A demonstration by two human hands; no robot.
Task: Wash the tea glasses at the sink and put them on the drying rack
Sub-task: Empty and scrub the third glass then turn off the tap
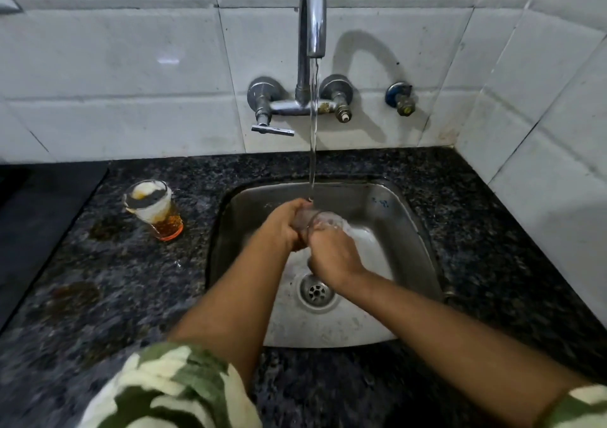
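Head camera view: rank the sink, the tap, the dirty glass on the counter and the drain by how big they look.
1. Sink
2. Tap
3. Dirty glass
4. Drain, though it looks close to the glass, so that pair is unsure.

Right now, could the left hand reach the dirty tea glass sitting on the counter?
Probably yes, but not this instant. The dirty tea glass stands on the granite counter left of the sink with nothing between. The left hand is busy gripping the glass under the water, so it must let go first.
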